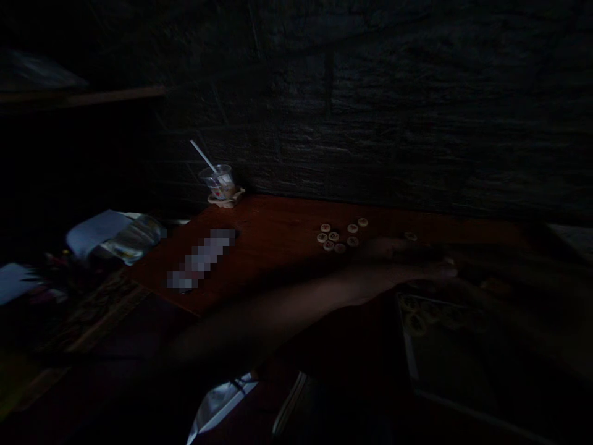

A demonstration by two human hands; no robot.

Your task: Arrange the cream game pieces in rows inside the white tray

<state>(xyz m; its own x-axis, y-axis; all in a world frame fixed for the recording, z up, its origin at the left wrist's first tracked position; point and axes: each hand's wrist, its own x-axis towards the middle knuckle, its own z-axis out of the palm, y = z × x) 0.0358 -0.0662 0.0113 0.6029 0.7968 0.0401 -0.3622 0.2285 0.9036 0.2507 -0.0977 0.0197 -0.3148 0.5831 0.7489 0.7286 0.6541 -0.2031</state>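
My left hand (398,270) reaches across from the lower left, over the reddish-brown wooden table (273,228). Its fingers are blurred and lost in shadow, so any grip is hidden. Just beyond it lie several round, pale Chinese chess pieces (333,237), marked on top, with a lone Chinese chess piece (410,236) further right. Below the hand, an open shallow box (410,352) has several round pieces near its far edge. A dim shape at the right looks like my right hand (486,278), too dark for its fingers to show.
A clear plastic cup (217,179) with a straw stands on a small holder at the table's back left corner. A pixelated flat object (201,259) lies at the left. Crumpled bags (132,238) sit beyond the left edge. A dark stone-like wall (324,123) rises behind.
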